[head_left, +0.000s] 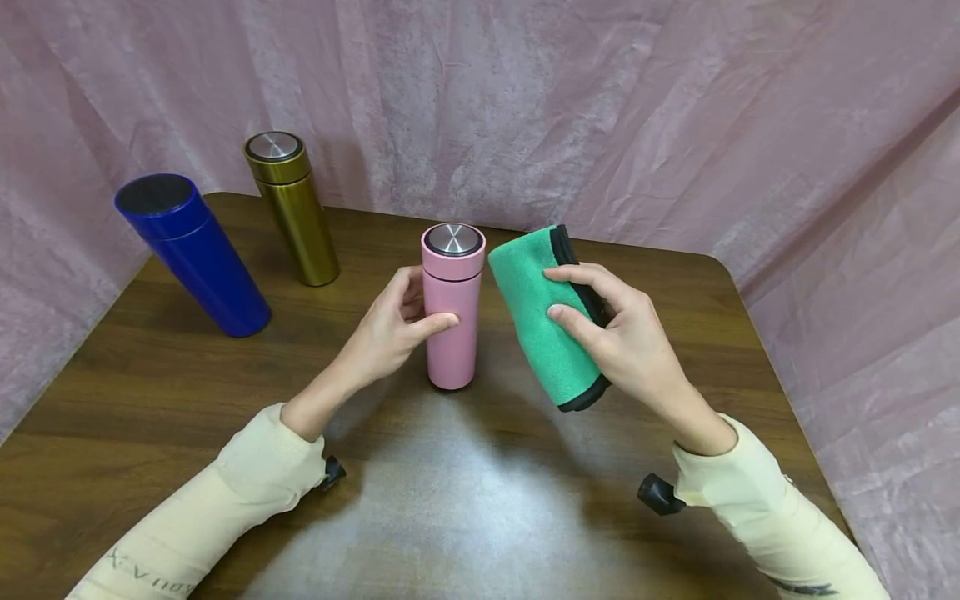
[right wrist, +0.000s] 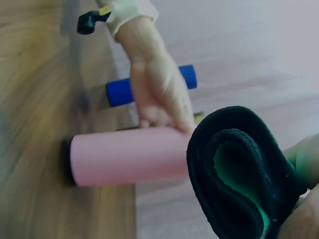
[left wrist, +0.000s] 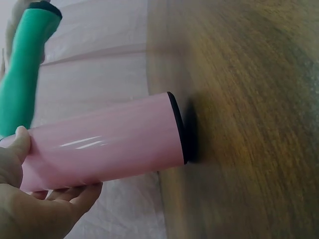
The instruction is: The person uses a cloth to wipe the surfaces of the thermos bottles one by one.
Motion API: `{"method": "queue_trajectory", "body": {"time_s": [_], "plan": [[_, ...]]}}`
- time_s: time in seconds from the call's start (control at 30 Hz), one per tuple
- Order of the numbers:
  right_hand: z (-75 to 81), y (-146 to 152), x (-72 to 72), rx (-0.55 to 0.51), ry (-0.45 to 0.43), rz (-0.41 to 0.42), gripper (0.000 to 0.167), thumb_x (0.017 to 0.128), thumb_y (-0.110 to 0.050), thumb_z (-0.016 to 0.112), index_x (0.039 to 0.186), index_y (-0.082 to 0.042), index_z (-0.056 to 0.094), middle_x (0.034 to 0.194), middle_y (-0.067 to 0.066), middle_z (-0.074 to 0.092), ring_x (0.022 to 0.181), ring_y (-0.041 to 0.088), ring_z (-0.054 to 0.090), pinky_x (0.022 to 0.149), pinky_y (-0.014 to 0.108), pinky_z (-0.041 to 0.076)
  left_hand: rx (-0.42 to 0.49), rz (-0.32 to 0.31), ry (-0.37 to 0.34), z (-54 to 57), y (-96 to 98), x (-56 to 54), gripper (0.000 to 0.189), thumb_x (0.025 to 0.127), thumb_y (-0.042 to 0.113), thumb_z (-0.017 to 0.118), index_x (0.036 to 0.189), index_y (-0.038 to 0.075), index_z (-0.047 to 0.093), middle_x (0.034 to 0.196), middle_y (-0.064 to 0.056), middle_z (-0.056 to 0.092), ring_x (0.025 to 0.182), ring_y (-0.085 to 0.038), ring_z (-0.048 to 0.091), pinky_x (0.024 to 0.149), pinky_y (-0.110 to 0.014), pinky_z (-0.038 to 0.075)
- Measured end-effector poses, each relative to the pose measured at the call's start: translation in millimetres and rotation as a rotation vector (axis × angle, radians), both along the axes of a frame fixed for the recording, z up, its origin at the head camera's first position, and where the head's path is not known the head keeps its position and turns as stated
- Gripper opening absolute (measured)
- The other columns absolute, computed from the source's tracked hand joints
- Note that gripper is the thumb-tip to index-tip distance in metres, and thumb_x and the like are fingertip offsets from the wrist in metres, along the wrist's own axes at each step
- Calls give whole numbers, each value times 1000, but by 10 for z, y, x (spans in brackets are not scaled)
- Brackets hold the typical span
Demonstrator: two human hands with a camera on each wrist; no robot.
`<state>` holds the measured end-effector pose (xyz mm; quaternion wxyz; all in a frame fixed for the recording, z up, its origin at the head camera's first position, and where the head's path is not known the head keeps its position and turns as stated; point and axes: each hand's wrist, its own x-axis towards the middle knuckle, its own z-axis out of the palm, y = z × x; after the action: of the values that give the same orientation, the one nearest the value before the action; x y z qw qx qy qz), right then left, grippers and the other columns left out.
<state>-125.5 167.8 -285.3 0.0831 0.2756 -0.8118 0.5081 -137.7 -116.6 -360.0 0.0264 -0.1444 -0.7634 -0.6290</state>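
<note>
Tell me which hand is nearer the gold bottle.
Left. The left hand grips the pink bottle, right of the gold bottle and closer to the person. The right hand holds the green cloth, farther right, past the pink bottle.

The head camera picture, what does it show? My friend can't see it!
A person's left hand holds a pink bottle upright while the right hand grips a folded green cloth with black edging beside it. A blue bottle and a gold bottle stand at the picture's left on a brown wooden table, with a pink curtain behind.
</note>
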Motion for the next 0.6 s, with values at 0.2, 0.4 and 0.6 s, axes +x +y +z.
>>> {"method": "queue_trajectory", "body": {"time_s": [0.2, 0.4, 0.6], "plan": [[72, -149, 56, -104, 124, 27, 38, 91, 10, 73, 127, -3, 70, 126, 5, 67, 107, 20, 64, 88, 26, 54, 29, 6, -52, 25, -14, -36, 61, 94, 7, 78, 143, 0, 43, 134, -18, 62, 117, -32, 65, 101, -43, 53], [-67, -346, 14, -125, 253, 17, 37, 88, 12, 75, 123, -2, 72, 128, 8, 67, 112, 24, 64, 92, 29, 54, 44, 25, -91, 26, -30, -50, 63, 94, 9, 78, 144, 1, 43, 134, -17, 63, 117, -32, 66, 102, -44, 53], [-260, -445, -41, -53, 307, -1, 34, 89, 7, 77, 121, -3, 73, 131, 10, 66, 115, 24, 65, 96, 31, 53, 50, 35, -88, 30, -32, -44, 62, 93, 8, 79, 143, 0, 43, 132, -18, 64, 117, -33, 66, 101, -44, 53]]}}
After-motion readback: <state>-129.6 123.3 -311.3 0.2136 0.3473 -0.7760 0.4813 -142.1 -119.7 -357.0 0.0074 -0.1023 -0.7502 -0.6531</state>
